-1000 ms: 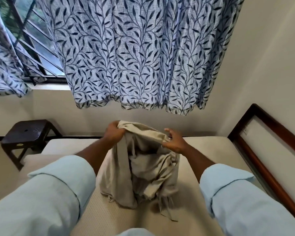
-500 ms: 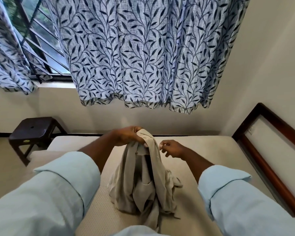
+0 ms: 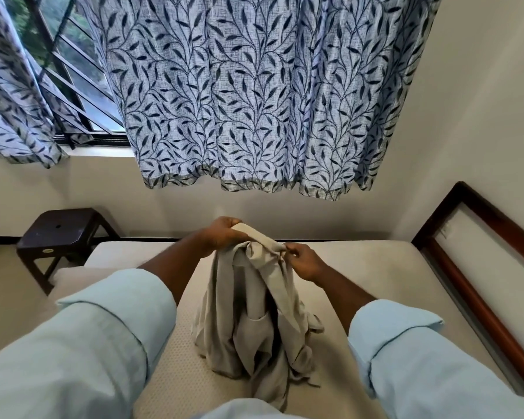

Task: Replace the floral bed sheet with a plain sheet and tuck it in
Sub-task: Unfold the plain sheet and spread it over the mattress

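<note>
Left hand (image 3: 223,237) has its fingers curled round the top of the bunched plain sheet (image 3: 251,328), and the right hand (image 3: 304,263) pinches a fold of the same cloth just beside it, thumb against fingertips. The sheet hangs down from the two hands in a limp, crumpled column. Its lower part is heaped on the bare mattress (image 3: 375,267), between the person's forearms and near the middle of the bed.

It looks light and thoroughly soft, with no stiffness to keep any shape, so it should follow whichever edge gets pulled and will sag or twist everywhere else. Slipping seems unlikely, since the weave looks matt. Tangling is the likelier nuisance. The sensible hold is along a hem or at two corners, with the hands drawn apart so the cloth opens flat. Whether the pinched fold is a true hem or only a wrinkle is hard to tell from this angle.
</note>
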The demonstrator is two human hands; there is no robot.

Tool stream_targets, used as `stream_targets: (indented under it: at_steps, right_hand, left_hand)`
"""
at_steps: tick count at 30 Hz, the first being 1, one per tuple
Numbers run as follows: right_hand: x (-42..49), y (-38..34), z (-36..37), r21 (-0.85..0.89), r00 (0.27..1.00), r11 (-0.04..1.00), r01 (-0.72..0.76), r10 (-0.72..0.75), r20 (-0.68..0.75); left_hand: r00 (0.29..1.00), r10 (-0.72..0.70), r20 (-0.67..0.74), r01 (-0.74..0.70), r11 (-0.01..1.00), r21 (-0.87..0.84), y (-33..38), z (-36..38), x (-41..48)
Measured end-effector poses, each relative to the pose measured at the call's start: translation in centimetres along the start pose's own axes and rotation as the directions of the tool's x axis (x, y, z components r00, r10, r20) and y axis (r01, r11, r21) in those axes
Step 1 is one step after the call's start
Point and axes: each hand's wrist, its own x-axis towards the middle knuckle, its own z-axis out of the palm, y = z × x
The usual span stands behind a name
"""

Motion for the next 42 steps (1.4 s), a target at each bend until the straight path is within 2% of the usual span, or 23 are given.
stream_targets:
  at_steps: [3, 5, 9, 13, 15, 18, 21, 23, 24, 26, 28, 30, 32, 34, 37, 39, 42]
  right_hand:
    - [2.0, 2.1, -0.3, -0.115, 0.987, 0.992, 0.055, -0.072, -0.145]
    - [1.6, 0.3, -1.1, -0.154, 0.97, 0.981, 0.118, -0.147, -0.193]
    - [0.3, -3.8, -2.7, -0.213, 0.912, 0.952, 0.218, -0.277, -0.302]
    - [1.0, -4.9, -3.6, -0.182, 0.879, 0.964, 0.193, -0.252, -0.405]
    - [1.5, -5.9, -4.6, -0.099, 0.909, 0.98, 0.174, -0.198, -0.366]
    - [1.8, -7.6, -6.2, 0.054, 0.987, 0.994, 0.1, -0.092, -0.131]
    - [1.5, -8.0, -7.3, 0.195, 0.998, 0.981, 0.007, 0.004, -0.055]
    - [1.2, -8.1, -7.4, 0.252, 0.998, 0.966, -0.062, 0.068, -0.016]
    - [1.2, -8.0, -7.3, 0.227, 0.998, 0.971, -0.069, 0.069, 0.009]
    - [1.0, -8.2, -7.1, 0.058, 0.997, 0.998, -0.013, 0.009, 0.079]
    - [0.8, -8.2, -7.1, -0.129, 0.989, 0.991, 0.038, -0.019, 0.143]
    - [0.8, -7.6, -7.3, -0.318, 0.985, 0.943, 0.095, -0.043, 0.168]
    - [1.2, -6.8, -7.3, -0.514, 0.985, 0.846, 0.141, -0.068, 0.157]
    - [1.3, -5.9, -7.3, -0.658, 0.993, 0.744, 0.117, -0.099, 0.064]
    - [0.7, -5.0, -7.5, -0.712, 0.982, 0.701, 0.034, -0.155, -0.106]
    - [0.4, -4.5, -7.8, -0.715, 0.972, 0.699, -0.005, -0.165, -0.169]
    - [0.3, -4.1, -8.4, -0.703, 0.967, 0.699, -0.128, -0.07, -0.245]
  left_hand:
    - [0.986, 0.05, -0.16, -0.011, 0.972, 0.233, -1.0, -0.4, 0.7]
    - [0.96, 0.09, -0.266, 0.005, 0.942, 0.336, -1.7, -0.6, 1.0]
    - [0.896, 0.181, -0.406, 0.0, 0.913, 0.408, -1.9, -0.9, 0.5]
    - [0.837, 0.251, -0.486, -0.044, 0.917, 0.397, -0.7, -1.4, 0.3]
    - [0.826, 0.281, -0.489, -0.08, 0.917, 0.39, 0.1, -1.6, 0.2]
    - [0.822, 0.235, -0.519, -0.086, 0.952, 0.294, 0.2, -2.0, 0.3]
    - [0.89, 0.063, -0.452, -0.071, 0.997, 0.0, -0.2, -1.8, 0.0]
    - [0.929, -0.064, -0.363, -0.006, 0.982, -0.188, -0.4, -1.6, -0.1]
    - [0.929, -0.092, -0.36, 0.003, 0.971, -0.24, -0.7, -1.7, 0.1]
    - [0.907, -0.078, -0.414, -0.032, 0.967, -0.252, -1.0, -1.7, 0.4]
    - [0.9, 0.05, -0.433, -0.099, 0.991, -0.092, -0.7, -1.5, 0.0]
    - [0.904, 0.206, -0.374, -0.151, 0.973, 0.172, 0.2, -1.3, -1.1]
    - [0.892, 0.339, -0.298, -0.194, 0.884, 0.425, 0.5, -1.2, -1.6]
    - [0.864, 0.44, -0.245, -0.237, 0.784, 0.574, 0.2, -1.1, -1.3]
    - [0.833, 0.472, -0.288, -0.19, 0.733, 0.653, 0.2, -1.1, -1.0]
    - [0.826, 0.467, -0.317, -0.147, 0.72, 0.678, 0.2, -1.2, -0.9]
    - [0.794, 0.475, -0.379, -0.104, 0.721, 0.685, 0.0, -1.9, -0.7]
